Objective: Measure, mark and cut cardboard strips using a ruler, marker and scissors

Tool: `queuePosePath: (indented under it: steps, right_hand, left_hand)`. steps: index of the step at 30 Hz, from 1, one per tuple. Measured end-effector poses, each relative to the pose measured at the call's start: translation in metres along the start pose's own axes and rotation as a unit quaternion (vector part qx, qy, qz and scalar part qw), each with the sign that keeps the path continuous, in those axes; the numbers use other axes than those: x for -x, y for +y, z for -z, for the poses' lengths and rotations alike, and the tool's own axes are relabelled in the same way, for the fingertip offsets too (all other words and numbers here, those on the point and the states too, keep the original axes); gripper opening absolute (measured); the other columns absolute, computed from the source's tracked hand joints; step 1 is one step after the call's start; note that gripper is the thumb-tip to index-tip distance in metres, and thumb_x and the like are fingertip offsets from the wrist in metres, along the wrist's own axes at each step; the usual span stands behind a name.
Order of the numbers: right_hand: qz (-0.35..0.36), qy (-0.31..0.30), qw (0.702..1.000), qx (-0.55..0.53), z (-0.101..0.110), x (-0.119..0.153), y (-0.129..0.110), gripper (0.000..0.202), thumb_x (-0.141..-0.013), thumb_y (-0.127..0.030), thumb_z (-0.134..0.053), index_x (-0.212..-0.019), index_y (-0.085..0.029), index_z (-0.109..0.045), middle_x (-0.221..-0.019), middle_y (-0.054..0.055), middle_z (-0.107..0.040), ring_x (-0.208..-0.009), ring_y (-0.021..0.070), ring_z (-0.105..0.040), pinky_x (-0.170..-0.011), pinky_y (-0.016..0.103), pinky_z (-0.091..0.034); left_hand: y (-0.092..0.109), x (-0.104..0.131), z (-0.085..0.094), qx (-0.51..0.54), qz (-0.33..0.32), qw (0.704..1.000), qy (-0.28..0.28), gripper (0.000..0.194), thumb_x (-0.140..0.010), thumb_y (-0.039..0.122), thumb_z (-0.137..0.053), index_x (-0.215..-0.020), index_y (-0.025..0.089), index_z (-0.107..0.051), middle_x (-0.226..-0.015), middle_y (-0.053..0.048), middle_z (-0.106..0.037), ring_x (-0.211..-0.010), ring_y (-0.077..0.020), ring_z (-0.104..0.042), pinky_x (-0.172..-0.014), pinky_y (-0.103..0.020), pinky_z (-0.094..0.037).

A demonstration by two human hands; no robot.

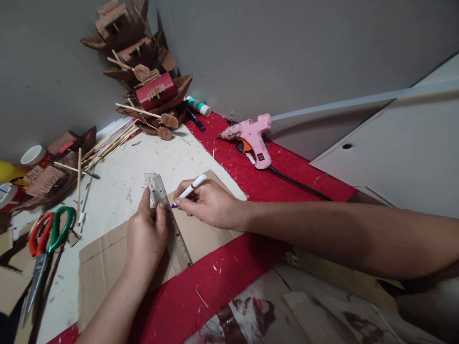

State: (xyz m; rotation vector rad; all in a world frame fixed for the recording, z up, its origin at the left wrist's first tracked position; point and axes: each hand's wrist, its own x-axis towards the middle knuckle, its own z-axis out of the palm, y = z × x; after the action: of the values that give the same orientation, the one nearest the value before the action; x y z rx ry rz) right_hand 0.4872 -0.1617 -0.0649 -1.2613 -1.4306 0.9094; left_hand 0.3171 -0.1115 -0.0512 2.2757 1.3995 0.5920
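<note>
Hands both occupied above the red cloth point(201, 286) and white sheet point(122, 177); cardboard point(102, 277) lies across both. Left hand point(147, 234) pins the clear ruler point(176, 235) on it. Right hand point(217, 205) grips the marker point(194, 185), tip beside the ruler's edge. Assessed step: marking. Clean stroke requires firm ruler pressure, even tip contact.

Head view: from the wearer's head, we look forward and down onto the tabletop point(125, 177) at close range. We see the cardboard point(103, 267) left of centre, the clothing point(265, 315) at the near edge and the grey wall point(304, 52) beyond.
</note>
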Motion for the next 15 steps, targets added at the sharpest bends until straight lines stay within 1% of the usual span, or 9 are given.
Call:
queuePosePath:
  steps: [8,12,15]
  right_hand:
    - [0.004,-0.007,1.000,0.002,0.0006,0.0006,-0.0011,0.017,-0.089,-0.026,-0.049,-0.083,-0.014,-0.060,-0.066,-0.001,-0.055,-0.062,0.0110,-0.049,-0.059,0.025,-0.037]
    - [0.010,0.002,1.000,0.007,-0.0009,-0.0004,-0.0013,0.015,-0.088,-0.025,-0.050,-0.082,-0.014,-0.060,-0.065,-0.002,-0.055,-0.061,0.0105,-0.049,-0.059,0.025,-0.037]
    - [0.012,0.009,1.000,0.008,-0.0014,-0.0006,-0.0015,0.015,-0.088,-0.024,-0.050,-0.080,-0.014,-0.059,-0.063,-0.003,-0.054,-0.059,0.0099,-0.048,-0.058,0.024,-0.036]
  left_hand:
    - [-0.0003,-0.0005,-0.0002,-0.004,-0.010,1.000,0.008,0.065,-0.089,0.040,-0.047,-0.140,0.000,-0.043,-0.051,0.002,-0.054,-0.044,-0.0132,-0.041,-0.045,-0.027,-0.029]
    - [-0.0009,0.0001,-0.0003,-0.003,-0.004,1.000,0.007,0.065,-0.090,0.041,-0.046,-0.140,0.000,-0.043,-0.050,0.002,-0.053,-0.044,-0.0134,-0.042,-0.045,-0.027,-0.029]
    - [-0.0010,0.0000,-0.0005,-0.010,-0.004,1.000,0.008,0.065,-0.090,0.041,-0.047,-0.140,0.001,-0.043,-0.051,0.001,-0.055,-0.044,-0.0135,-0.042,-0.046,-0.027,-0.030]
